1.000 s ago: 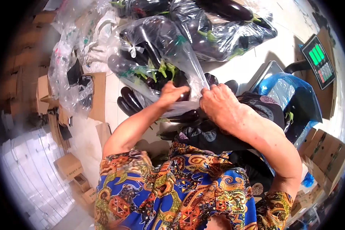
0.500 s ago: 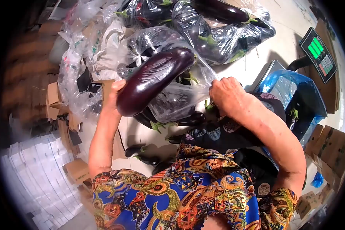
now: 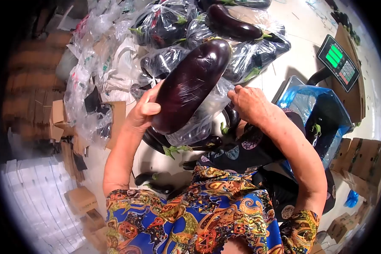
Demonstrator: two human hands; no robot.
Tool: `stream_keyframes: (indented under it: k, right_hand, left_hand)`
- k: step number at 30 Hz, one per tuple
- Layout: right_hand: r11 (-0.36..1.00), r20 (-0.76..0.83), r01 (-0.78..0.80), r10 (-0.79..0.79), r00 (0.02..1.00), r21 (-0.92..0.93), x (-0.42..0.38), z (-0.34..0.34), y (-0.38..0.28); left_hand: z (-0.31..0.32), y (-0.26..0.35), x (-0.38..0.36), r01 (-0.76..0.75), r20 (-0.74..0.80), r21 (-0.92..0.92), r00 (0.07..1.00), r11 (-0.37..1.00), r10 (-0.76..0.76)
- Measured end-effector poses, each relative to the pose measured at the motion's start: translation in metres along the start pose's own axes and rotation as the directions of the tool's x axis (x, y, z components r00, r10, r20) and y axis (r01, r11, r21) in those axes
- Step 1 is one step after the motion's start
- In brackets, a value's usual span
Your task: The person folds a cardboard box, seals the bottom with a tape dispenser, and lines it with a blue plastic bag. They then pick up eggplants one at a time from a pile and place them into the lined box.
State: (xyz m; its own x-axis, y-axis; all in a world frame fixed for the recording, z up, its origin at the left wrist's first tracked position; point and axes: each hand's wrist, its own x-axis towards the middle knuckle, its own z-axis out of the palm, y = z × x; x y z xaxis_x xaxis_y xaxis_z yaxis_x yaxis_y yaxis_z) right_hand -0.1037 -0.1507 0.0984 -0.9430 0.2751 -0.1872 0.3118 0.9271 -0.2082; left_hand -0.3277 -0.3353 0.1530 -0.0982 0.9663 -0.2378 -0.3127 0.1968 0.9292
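A large dark purple eggplant (image 3: 192,86) is held up by my left hand (image 3: 144,109), whose fingers wrap round its lower left side. It hangs over a clear plastic bag (image 3: 201,122). My right hand (image 3: 250,103) pinches the edge of this bag at the right. Under and beside the bag, more eggplants (image 3: 209,143) lie on the floor. Behind are clear bags filled with eggplants (image 3: 167,25), with a curved eggplant (image 3: 233,23) lying on top of one. The bag's opening is partly hidden behind the held eggplant.
A scale with a lit green display (image 3: 334,56) stands at the right, near a blue-lined crate (image 3: 296,95). Loose plastic bags (image 3: 89,84) and cardboard pieces lie at the left. Two small eggplants (image 3: 144,179) are on the floor near my body. Cartons (image 3: 360,158) stand at the right edge.
The eggplant in my left hand has moved right and up, and stands more upright. My right hand stays on the bag's edge. The whole view has shifted slightly.
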Motion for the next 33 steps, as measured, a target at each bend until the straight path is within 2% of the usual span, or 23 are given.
stream_keyframes:
  k: [2,5,7,9,10,11,12,14,16,18,20,22,23,24,25,26,27,28,29,30,31,32,33]
  right_hand:
    - [0.999,-0.014,0.014,-0.014,1.0,-0.032,0.002,-0.001,-0.006]
    - [0.938,-0.291,0.299,-0.339,0.895,-0.173,0.006,0.009,-0.007]
    - [0.942,-0.239,0.305,-0.33,0.913,-0.138,0.013,0.011,-0.015]
    - [0.95,-0.17,0.296,-0.309,0.936,-0.095,0.021,0.025,-0.018]
    - [0.975,0.038,0.22,-0.219,0.975,-0.017,0.021,0.006,-0.024]
    - [0.982,0.146,0.188,-0.181,0.973,-0.034,0.026,0.006,-0.024]
    - [0.987,0.247,0.151,-0.132,0.96,-0.061,0.03,0.01,-0.02]
    - [0.975,0.311,0.202,-0.165,0.936,-0.09,0.032,0.02,-0.006]
    - [0.987,0.246,0.157,-0.143,0.959,-0.036,0.031,0.014,-0.008]
    - [0.979,0.156,0.204,-0.201,0.967,-0.001,0.033,0.013,-0.01]
    - [0.973,0.189,0.22,-0.203,0.961,-0.074,0.038,0.009,-0.021]
    - [0.948,0.136,0.269,-0.247,0.959,-0.173,0.045,0.009,-0.035]
    - [0.939,0.173,0.276,-0.244,0.954,-0.202,0.049,0.005,-0.046]
    - [0.932,0.144,0.3,-0.275,0.951,-0.204,0.054,0.014,-0.049]
    - [0.932,0.099,0.304,-0.29,0.952,-0.199,0.057,0.03,-0.048]
    - [0.932,0.053,0.307,-0.302,0.952,-0.194,0.06,0.045,-0.046]
    - [0.953,0.065,0.276,-0.269,0.961,-0.124,0.059,0.049,-0.047]
    - [0.96,0.189,0.252,-0.227,0.955,-0.122,0.06,0.048,-0.047]
    - [0.966,0.311,0.227,-0.18,0.933,-0.121,0.062,0.047,-0.047]
    - [0.971,0.43,0.204,-0.134,0.893,-0.121,0.063,0.047,-0.048]
    - [0.984,0.394,0.18,-0.163,0.904,-0.006,0.061,0.046,-0.048]
    - [0.978,0.429,0.199,-0.205,0.88,0.058,0.06,0.046,-0.053]
    - [0.97,0.458,0.213,-0.244,0.855,0.12,0.059,0.047,-0.059]
  left_hand:
    - [0.0,-0.01,-0.006,-0.059,-0.069,-0.026,0.996,0.998,0.057]
    - [-0.002,-0.027,-0.024,-0.146,-0.26,-0.067,0.958,0.987,0.124]
    - [-0.01,-0.041,-0.043,-0.194,-0.392,-0.05,0.906,0.98,0.159]
    - [-0.032,-0.066,-0.068,-0.154,-0.488,-0.072,0.867,0.986,0.1]
    - [-0.041,-0.079,-0.083,-0.127,-0.549,-0.106,0.835,0.986,0.048]
    - [-0.053,-0.098,-0.099,-0.109,-0.615,-0.139,0.789,0.984,0.001]
    - [-0.063,-0.118,-0.115,-0.092,-0.673,-0.123,0.739,0.988,-0.015]
    - [-0.077,-0.16,-0.145,-0.06,-0.772,-0.096,0.635,0.994,-0.036]
    - [-0.088,-0.2,-0.171,-0.024,-0.894,-0.096,0.442,0.995,-0.075]
    - [-0.096,-0.232,-0.19,-0.036,-0.946,-0.211,0.257,0.977,-0.195]
    - [-0.104,-0.257,-0.208,-0.046,-0.947,-0.315,0.075,0.948,-0.311]
    - [-0.116,-0.285,-0.232,0.027,-0.943,-0.325,-0.087,0.945,-0.321]
    - [-0.145,-0.33,-0.264,0.168,-0.961,-0.253,-0.158,0.953,-0.227]
    - [-0.144,-0.337,-0.276,0.38,-0.961,-0.189,-0.259,0.906,-0.092]
    - [-0.154,-0.36,-0.295,0.393,-0.95,-0.237,-0.283,0.889,-0.128]
    - [-0.153,-0.37,-0.305,0.506,-0.931,-0.321,-0.322,0.8,-0.17]
    - [-0.155,-0.369,-0.305,0.725,-0.913,-0.391,-0.385,0.567,-0.137]
    - [-0.154,-0.359,-0.3,0.857,-0.897,-0.439,-0.433,0.269,-0.084]
    - [-0.135,-0.323,-0.277,0.944,-0.993,-0.096,-0.113,0.317,0.036]
    - [-0.148,-0.34,-0.265,0.893,-0.954,0.212,0.101,0.398,0.283]
    - [-0.152,-0.324,-0.238,0.782,-0.879,0.439,0.27,0.443,0.394]
    - [-0.145,-0.292,-0.192,0.598,-0.742,0.65,0.366,0.469,0.562]
    - [-0.121,-0.24,-0.139,0.457,-0.714,0.699,0.413,0.55,0.565]
